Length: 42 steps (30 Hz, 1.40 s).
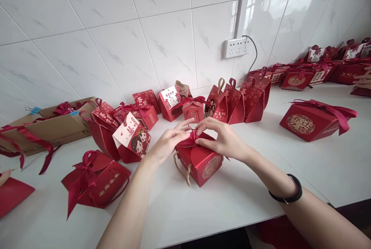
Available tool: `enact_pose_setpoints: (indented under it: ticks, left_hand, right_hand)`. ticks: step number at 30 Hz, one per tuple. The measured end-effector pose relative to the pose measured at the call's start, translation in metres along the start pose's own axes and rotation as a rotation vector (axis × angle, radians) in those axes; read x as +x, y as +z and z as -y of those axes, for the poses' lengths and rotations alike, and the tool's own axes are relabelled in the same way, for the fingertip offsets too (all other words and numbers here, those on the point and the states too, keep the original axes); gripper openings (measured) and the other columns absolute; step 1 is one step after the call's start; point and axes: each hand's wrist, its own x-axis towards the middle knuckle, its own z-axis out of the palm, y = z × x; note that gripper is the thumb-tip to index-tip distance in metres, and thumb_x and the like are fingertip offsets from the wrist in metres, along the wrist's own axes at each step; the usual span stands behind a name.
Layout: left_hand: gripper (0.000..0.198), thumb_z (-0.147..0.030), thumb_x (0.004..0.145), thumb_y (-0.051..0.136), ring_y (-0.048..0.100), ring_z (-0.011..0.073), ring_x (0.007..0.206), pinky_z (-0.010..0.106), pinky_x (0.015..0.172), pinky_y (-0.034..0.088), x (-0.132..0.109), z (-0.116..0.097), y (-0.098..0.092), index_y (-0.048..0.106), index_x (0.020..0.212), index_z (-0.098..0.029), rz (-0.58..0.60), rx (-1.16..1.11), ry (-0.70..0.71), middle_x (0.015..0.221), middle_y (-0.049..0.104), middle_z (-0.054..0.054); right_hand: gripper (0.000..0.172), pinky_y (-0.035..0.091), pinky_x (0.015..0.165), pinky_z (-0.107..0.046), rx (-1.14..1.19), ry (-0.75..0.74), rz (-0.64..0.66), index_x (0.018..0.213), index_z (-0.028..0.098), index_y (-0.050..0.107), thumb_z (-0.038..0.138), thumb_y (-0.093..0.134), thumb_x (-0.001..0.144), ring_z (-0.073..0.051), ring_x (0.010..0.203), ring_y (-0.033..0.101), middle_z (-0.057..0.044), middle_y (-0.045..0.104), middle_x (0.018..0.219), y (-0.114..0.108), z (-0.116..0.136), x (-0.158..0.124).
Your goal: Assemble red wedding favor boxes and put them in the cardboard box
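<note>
A red gift box (199,164) with a gold round emblem stands on the white table in front of me. From its left side hangs a twisted gold rope handle (182,171). On its lid both my hands meet at a dark red ribbon (191,137), which looks knotted or bunched in the middle. My left hand (171,138) pinches the ribbon from the left, fingertips pressed together. My right hand (218,135), a black band on its wrist, has thumb and fingers closed on the ribbon from the right. The fingers partly cover the knot.
Red boxes with ribbon bows (98,179) stand left, another box (307,121) right. Smaller gift boxes (232,104) line the tiled wall below a power strip (237,48). A cardboard carton (43,137) holds ribbons. Other people's hands show at the right (363,81) and left edges.
</note>
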Motion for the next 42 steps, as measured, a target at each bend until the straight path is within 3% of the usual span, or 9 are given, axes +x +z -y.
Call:
enact_pose_setpoints:
  ticks: [9, 14, 20, 27, 33, 39, 42]
  left_hand:
    - [0.027, -0.036, 0.088, 0.055, 0.032, 0.0267, 0.137, 0.037, 0.111, 0.030, 0.000, -0.003, 0.006, 0.072, 0.073, -0.022, -0.135, 0.309, 0.067, 0.149, 0.035, -0.004]
    - [0.031, -0.037, 0.088, 0.052, 0.034, 0.0287, 0.135, 0.038, 0.110, 0.030, -0.003, -0.010, 0.009, 0.069, 0.067, -0.021, -0.164, 0.474, 0.071, 0.145, 0.042, -0.003]
    - [0.024, -0.037, 0.082, 0.058, 0.033, 0.0300, 0.135, 0.042, 0.111, 0.028, -0.006, -0.017, 0.008, 0.066, 0.065, -0.023, -0.269, 0.623, 0.030, 0.141, 0.044, -0.004]
    - [0.027, -0.036, 0.080, 0.058, 0.032, 0.0336, 0.135, 0.047, 0.111, 0.028, -0.009, -0.020, 0.003, 0.063, 0.058, -0.020, -0.171, 0.636, -0.028, 0.148, 0.036, -0.002]
    - [0.026, -0.035, 0.077, 0.059, 0.033, 0.0333, 0.134, 0.048, 0.111, 0.025, -0.010, -0.020, 0.003, 0.058, 0.056, -0.019, -0.119, 0.621, -0.055, 0.149, 0.034, -0.003]
    - [0.029, -0.035, 0.077, 0.059, 0.041, 0.0332, 0.129, 0.047, 0.104, 0.034, -0.012, -0.022, 0.002, 0.055, 0.054, -0.018, -0.057, 0.634, -0.074, 0.151, 0.030, -0.002]
    - [0.028, -0.034, 0.078, 0.059, 0.041, 0.0328, 0.128, 0.046, 0.101, 0.036, -0.013, -0.023, 0.001, 0.055, 0.056, -0.018, -0.029, 0.637, -0.072, 0.151, 0.029, -0.003]
  right_hand:
    - [0.012, 0.047, 0.081, -0.034, -0.007, 0.054, -0.071, 0.070, 0.023, 0.067, 0.024, 0.063, 0.082, -0.018, 0.086, 0.059, -0.003, 0.061, 0.090, -0.002, -0.003, 0.000]
    - [0.017, 0.043, 0.091, -0.039, 0.118, 0.192, -0.004, 0.070, 0.022, 0.070, 0.037, 0.068, 0.077, -0.022, 0.098, 0.059, -0.005, 0.060, 0.099, -0.009, -0.003, 0.001]
    - [0.023, 0.044, 0.091, -0.037, 0.259, 0.361, 0.069, 0.067, 0.020, 0.071, 0.043, 0.073, 0.069, -0.028, 0.119, 0.051, -0.007, 0.067, 0.098, -0.016, -0.004, 0.005]
    - [0.024, 0.043, 0.094, -0.040, 0.170, 0.492, 0.074, 0.067, 0.019, 0.073, 0.041, 0.067, 0.075, -0.028, 0.108, 0.059, -0.008, 0.064, 0.115, -0.022, 0.002, 0.006]
    - [0.022, 0.044, 0.095, -0.038, 0.144, 0.494, 0.102, 0.068, 0.020, 0.073, 0.035, 0.062, 0.079, -0.027, 0.112, 0.058, -0.007, 0.065, 0.115, -0.024, -0.001, 0.007]
    - [0.021, 0.049, 0.084, -0.034, 0.132, 0.457, 0.103, 0.066, 0.020, 0.070, 0.035, 0.062, 0.077, -0.026, 0.105, 0.060, -0.005, 0.068, 0.105, -0.027, -0.008, 0.005]
    - [0.019, 0.049, 0.085, -0.035, 0.129, 0.459, 0.099, 0.065, 0.020, 0.070, 0.035, 0.063, 0.075, -0.027, 0.105, 0.060, -0.005, 0.068, 0.106, -0.028, -0.008, 0.004]
